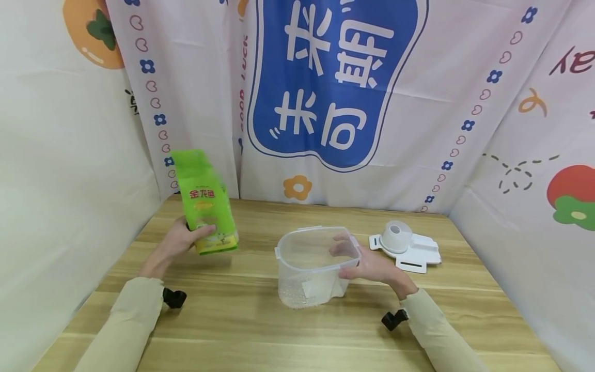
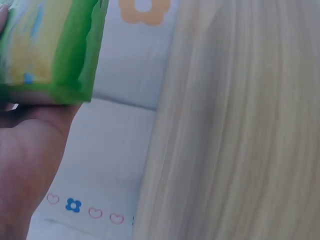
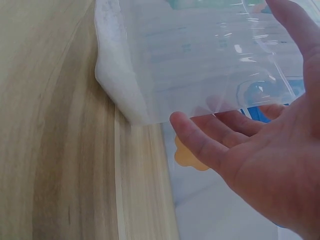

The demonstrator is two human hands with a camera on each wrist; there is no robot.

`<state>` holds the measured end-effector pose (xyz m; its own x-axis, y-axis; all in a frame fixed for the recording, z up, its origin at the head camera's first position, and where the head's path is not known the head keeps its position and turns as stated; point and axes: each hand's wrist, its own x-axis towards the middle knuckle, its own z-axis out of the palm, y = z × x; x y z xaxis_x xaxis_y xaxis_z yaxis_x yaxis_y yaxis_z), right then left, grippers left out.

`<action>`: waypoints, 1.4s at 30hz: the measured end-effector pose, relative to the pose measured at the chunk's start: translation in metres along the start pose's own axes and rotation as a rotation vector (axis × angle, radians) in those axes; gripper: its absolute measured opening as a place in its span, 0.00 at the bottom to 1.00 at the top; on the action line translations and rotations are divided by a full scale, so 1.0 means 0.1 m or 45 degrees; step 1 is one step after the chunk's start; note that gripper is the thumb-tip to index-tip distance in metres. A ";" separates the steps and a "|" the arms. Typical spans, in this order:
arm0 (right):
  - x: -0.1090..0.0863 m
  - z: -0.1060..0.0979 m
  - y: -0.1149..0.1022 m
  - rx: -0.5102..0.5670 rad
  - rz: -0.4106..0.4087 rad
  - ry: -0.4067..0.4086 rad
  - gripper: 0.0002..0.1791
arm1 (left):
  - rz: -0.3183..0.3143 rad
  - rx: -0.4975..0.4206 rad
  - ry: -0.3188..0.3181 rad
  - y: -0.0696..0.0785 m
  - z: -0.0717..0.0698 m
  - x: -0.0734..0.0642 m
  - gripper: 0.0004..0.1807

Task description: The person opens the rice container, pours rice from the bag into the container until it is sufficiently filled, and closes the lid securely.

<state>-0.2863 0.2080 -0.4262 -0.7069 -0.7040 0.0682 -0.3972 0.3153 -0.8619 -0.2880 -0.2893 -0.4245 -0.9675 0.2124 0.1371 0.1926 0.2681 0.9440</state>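
In the head view my left hand (image 1: pixel 178 240) grips the lower part of a bright green rice bag (image 1: pixel 204 201), its thumb across the printed front. The bag is held upright over the left of the table, leaning slightly. The left wrist view shows only its lower corner (image 2: pixel 75 55) above the palm. At centre stands a clear plastic container (image 1: pixel 297 281), open at the top, with a whitish grainy look near its bottom. My right hand (image 1: pixel 367 262) holds its right end, thumb on the near side and fingers (image 3: pixel 200 142) against the far side.
A white lid (image 1: pixel 420 250) with a round translucent cup (image 1: pixel 396 237) on it lies right of the container, behind the right forearm. The wood-grain table (image 1: pixel 241 336) is enclosed by printed cloth (image 1: pixel 200 103) at the back and sides.
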 end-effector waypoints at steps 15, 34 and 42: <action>0.05 0.04 -0.05 -0.017 0.009 0.002 0.45 | 0.143 -0.804 -0.012 0.30 0.36 0.03 0.12; 0.01 0.02 -0.01 -0.014 0.023 0.020 0.44 | -0.037 -0.800 0.256 0.65 0.78 0.08 0.23; 0.00 0.01 -0.01 -0.010 0.022 0.015 0.46 | 0.215 -0.298 0.204 0.85 0.78 0.06 0.28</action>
<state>-0.2855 0.2073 -0.4256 -0.7202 -0.6912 0.0595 -0.3895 0.3319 -0.8592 -0.2648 -0.1922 -0.3671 -0.9423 0.0796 0.3253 0.3274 0.0144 0.9448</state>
